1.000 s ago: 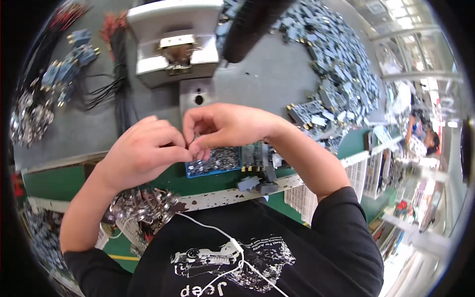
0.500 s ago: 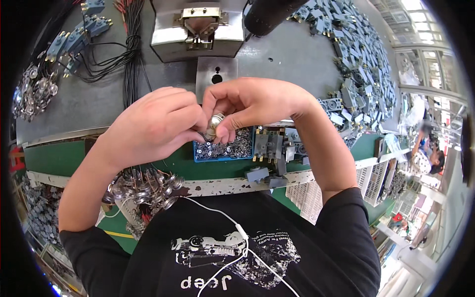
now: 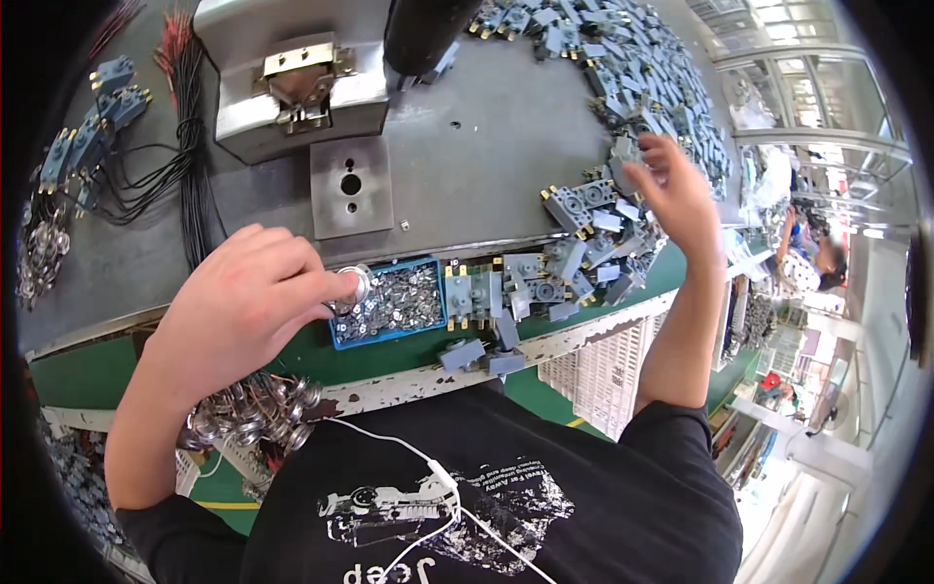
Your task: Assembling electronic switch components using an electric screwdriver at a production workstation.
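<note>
My left hand (image 3: 243, 297) pinches a shiny round metal cap (image 3: 363, 282) between thumb and fingertips. It hovers at the left edge of a blue tray (image 3: 391, 338) filled with small metal pieces (image 3: 404, 300). Over at the right, my right hand (image 3: 681, 195) has its fingers apart at the near side of a heap of grey plastic housings (image 3: 647, 78). One grey housing (image 3: 624, 156) lies right by its fingertips; whether they touch it I cannot tell.
A metal press fixture (image 3: 292, 92) stands at the back, with a flat drilled plate (image 3: 331, 216) before it. Black wires (image 3: 192, 146) run down on the left. Grey blocks (image 3: 472, 292) line the tray's right side. Round metal parts on wires (image 3: 253, 414) hang at the front edge.
My hands were together over the tray at the round metal cap. The right hand has let go and moved far right to the grey housings; the left keeps the cap. The view has shifted.
</note>
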`<state>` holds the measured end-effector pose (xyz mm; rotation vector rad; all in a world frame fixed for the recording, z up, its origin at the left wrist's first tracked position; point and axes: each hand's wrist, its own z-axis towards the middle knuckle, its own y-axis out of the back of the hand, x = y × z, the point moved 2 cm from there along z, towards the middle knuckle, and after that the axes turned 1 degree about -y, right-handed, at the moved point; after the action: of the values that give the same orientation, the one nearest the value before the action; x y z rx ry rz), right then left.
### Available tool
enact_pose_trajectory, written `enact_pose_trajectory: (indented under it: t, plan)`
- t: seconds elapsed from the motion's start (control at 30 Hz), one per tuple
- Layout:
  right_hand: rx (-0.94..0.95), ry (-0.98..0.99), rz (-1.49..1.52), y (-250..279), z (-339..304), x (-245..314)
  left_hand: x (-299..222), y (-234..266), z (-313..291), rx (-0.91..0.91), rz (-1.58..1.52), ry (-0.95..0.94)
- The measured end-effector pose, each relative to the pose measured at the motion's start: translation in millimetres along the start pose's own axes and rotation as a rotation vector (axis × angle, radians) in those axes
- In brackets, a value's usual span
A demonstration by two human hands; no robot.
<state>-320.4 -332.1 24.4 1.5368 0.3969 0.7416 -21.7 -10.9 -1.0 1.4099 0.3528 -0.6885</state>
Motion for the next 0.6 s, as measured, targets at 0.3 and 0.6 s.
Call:
enact_pose_trajectory:
  t: [0.3,0.6]
  plan:
    - [0.089,0.153,1.195,-12,-11,64,-2,-7,5,-0.051,0.151,0.007]
    - [0.65,0.464,1.194,-75,-6,211,-2,0,-4,0.125,0.185,0.018]
